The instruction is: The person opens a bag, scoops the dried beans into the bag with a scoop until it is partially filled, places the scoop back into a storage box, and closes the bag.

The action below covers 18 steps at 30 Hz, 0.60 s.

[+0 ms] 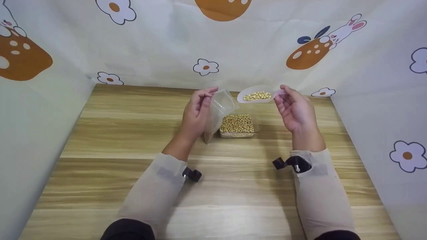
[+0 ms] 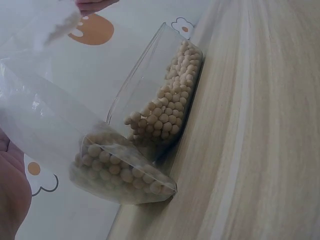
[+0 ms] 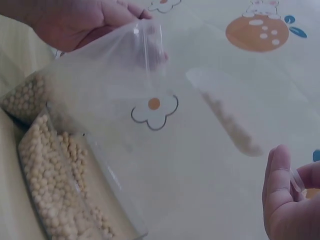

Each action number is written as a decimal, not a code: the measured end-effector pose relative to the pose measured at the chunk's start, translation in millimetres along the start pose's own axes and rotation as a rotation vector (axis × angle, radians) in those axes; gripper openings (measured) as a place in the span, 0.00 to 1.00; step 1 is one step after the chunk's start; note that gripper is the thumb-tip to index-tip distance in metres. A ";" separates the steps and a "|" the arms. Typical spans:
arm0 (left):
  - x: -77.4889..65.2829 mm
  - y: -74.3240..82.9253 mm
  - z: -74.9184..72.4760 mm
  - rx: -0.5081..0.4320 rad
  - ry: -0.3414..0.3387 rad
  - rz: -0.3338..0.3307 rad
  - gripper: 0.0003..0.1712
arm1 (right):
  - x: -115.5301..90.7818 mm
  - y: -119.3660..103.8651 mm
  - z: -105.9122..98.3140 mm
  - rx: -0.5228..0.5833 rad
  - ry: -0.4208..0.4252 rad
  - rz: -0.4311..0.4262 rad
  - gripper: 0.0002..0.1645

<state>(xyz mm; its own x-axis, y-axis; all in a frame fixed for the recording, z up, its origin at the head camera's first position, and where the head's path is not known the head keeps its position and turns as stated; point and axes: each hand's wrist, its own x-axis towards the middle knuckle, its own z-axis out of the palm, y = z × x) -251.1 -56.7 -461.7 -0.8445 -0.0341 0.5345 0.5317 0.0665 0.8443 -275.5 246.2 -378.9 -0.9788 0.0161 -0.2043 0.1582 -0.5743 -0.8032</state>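
Note:
Soybeans lie in a white plastic scoop (image 1: 257, 96), whose handle my right hand (image 1: 297, 111) pinches between thumb and fingers. The scoop is raised above the glass container (image 1: 237, 135), apart from the bag. My left hand (image 1: 197, 111) holds a clear zip bag (image 1: 222, 103) near its open mouth. In the left wrist view, soybeans (image 2: 117, 167) fill the bottom of the bag, which touches the table beside the container. More soybeans (image 3: 55, 185) are in the container, heaped toward one side in the right wrist view.
The wood-grain table (image 1: 133, 133) carries the container and bag. A patterned cloth (image 1: 160, 50) with flowers and rabbits stands behind, with pale side walls left and right. A black wrist camera mount (image 1: 191, 174) sticks out from the left sleeve, another camera mount (image 1: 295, 164) from the right.

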 end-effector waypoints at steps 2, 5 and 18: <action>0.2 0.4 -0.2 0.002 -0.003 -0.005 0.12 | -2.4 -1.3 9.6 -0.017 -0.015 -0.013 0.09; 0.3 0.3 -0.3 -0.004 -0.009 -0.006 0.12 | -5.4 -1.0 23.2 -0.049 -0.041 -0.036 0.10; 0.4 -0.4 -0.4 -0.017 -0.011 -0.002 0.14 | -9.2 2.3 53.5 -0.175 -0.093 -0.131 0.10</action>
<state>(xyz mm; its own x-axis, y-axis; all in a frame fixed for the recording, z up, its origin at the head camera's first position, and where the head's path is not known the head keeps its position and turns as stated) -251.6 -57.1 -461.8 -0.8462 -0.0233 0.5323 0.5308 0.0496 0.8460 -273.1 201.0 -349.0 -0.9989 0.0010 -0.0459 0.0412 -0.4211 -0.9061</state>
